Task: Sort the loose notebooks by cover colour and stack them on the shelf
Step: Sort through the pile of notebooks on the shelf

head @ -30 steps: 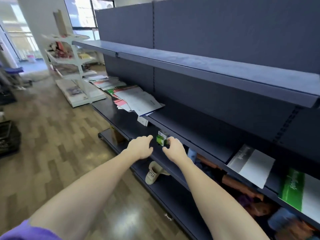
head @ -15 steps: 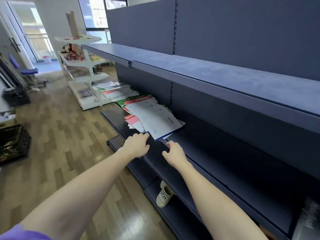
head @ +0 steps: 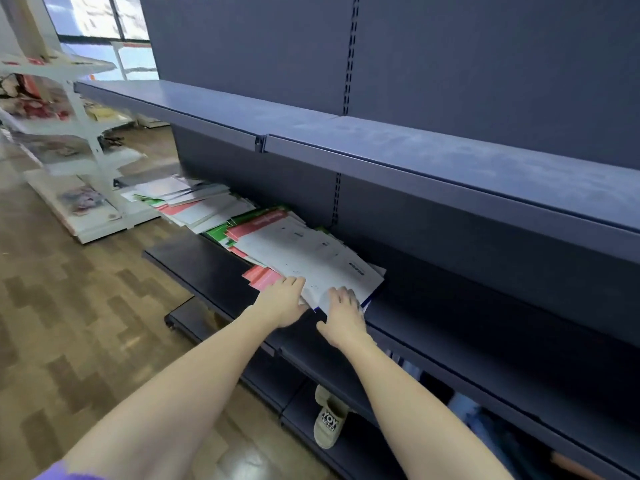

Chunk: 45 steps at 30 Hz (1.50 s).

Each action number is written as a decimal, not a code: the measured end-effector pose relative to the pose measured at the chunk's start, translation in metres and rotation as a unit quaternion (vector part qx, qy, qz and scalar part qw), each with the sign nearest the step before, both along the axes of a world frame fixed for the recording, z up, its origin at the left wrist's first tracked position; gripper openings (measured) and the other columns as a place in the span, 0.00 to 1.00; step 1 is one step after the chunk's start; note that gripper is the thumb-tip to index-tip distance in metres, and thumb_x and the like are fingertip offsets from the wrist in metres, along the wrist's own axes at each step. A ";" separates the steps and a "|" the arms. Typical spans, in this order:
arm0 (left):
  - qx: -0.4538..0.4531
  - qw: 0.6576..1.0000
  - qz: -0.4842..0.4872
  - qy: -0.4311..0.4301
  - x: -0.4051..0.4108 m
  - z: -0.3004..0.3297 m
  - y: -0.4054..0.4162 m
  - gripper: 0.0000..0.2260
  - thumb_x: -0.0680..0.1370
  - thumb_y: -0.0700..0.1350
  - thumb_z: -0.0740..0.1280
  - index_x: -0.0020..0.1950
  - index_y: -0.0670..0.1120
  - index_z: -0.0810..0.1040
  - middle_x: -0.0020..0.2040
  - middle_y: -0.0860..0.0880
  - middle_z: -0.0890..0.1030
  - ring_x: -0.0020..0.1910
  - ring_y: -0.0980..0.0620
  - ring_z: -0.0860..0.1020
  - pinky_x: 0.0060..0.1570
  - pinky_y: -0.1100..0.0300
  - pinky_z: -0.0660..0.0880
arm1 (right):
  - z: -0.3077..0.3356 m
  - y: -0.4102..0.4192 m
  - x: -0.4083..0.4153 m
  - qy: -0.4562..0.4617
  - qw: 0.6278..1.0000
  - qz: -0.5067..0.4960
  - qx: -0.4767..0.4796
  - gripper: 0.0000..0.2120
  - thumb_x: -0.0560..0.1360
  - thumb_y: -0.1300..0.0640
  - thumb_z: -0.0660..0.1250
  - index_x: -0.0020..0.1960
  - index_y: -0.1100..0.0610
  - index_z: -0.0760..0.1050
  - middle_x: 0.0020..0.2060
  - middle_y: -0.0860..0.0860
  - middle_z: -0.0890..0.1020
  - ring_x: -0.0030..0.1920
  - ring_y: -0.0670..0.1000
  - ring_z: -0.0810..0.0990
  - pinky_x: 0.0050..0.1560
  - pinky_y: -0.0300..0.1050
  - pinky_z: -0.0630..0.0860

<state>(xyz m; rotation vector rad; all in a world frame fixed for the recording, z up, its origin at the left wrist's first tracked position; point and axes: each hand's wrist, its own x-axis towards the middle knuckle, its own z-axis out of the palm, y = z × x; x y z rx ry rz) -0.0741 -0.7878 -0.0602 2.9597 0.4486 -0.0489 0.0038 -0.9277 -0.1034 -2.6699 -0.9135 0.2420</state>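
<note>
A loose heap of notebooks [head: 304, 254] lies on the dark middle shelf [head: 485, 306], white backs up, with red, pink and green covers showing at its edges. A second spread of notebooks [head: 194, 202] lies further left on the same shelf. My left hand [head: 282, 299] touches the near left corner of the top white notebook, beside pink covers [head: 263, 276]. On that notebook's near edge rest the straight fingers of my right hand [head: 343, 315].
A long bare blue shelf [head: 433, 157] runs above the heap. A beige slipper [head: 329, 417] sits on the bottom shelf below my right arm. A white display rack [head: 69, 140] with goods stands at the left on the wooden floor.
The view has swung left along the shelving and both hands have reached forward from the shelf's front edge onto the near corner of the white notebook.
</note>
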 end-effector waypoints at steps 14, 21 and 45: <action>0.205 0.961 -0.186 -0.004 0.051 -0.028 0.005 0.39 0.76 0.69 0.61 0.78 0.47 0.59 0.67 0.39 0.70 0.66 0.38 0.69 0.63 0.47 0.69 | -0.002 -0.034 -0.001 -0.048 0.978 -0.149 -0.135 0.26 0.77 0.55 0.66 0.72 0.61 0.64 0.66 0.60 0.69 0.66 0.61 0.70 0.68 0.58 0.67; 0.291 0.939 -0.172 0.052 0.048 -0.027 -0.024 0.23 0.81 0.59 0.56 0.63 0.41 0.72 0.54 0.38 0.79 0.54 0.41 0.76 0.33 0.59 0.62 | 0.010 -0.047 -0.017 -0.003 0.985 -0.162 -0.064 0.21 0.79 0.53 0.60 0.70 0.60 0.68 0.63 0.58 0.70 0.62 0.62 0.73 0.63 0.54 0.71; -0.413 0.886 0.078 -0.197 0.039 0.043 -0.001 0.08 0.79 0.34 0.56 0.56 0.39 0.71 0.52 0.40 0.77 0.39 0.46 0.73 0.28 0.58 0.71 | 0.053 -0.042 -0.019 0.193 0.771 -0.397 0.459 0.10 0.69 0.62 0.66 0.48 0.51 0.73 0.47 0.56 0.82 0.48 0.58 0.82 0.48 0.60 0.83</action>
